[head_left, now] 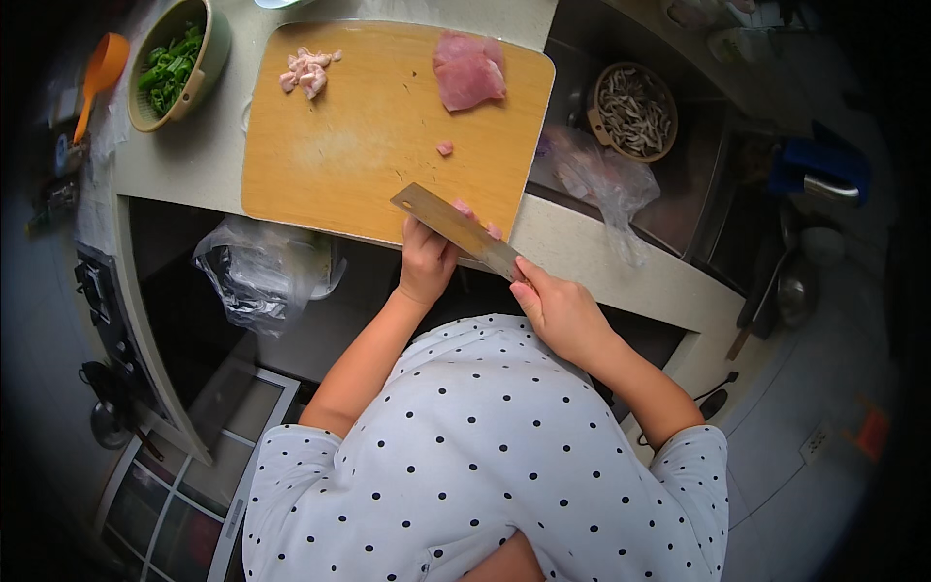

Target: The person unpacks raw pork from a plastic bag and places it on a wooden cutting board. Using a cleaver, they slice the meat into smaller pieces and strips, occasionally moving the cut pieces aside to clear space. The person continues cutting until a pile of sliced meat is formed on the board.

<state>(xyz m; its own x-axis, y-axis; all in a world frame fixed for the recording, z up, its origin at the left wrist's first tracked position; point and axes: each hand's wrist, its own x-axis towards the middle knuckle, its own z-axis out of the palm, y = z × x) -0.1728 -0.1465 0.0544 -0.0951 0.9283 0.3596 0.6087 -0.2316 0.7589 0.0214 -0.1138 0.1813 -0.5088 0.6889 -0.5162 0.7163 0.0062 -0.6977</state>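
Head view: the right hand is closed around the handle of a broad rectangular steel cleaver. The blade's long axis runs up-left from that grip, over the near edge of the wooden cutting board. The left hand lies under the blade, fingers apparently curled against it. A pink slab of raw meat lies well beyond the blade, nearer the right hand.

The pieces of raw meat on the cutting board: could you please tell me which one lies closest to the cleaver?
The small lone pink scrap near the board's middle lies closest to the cleaver. The large slab and the pile of cut pieces sit at the far edge.
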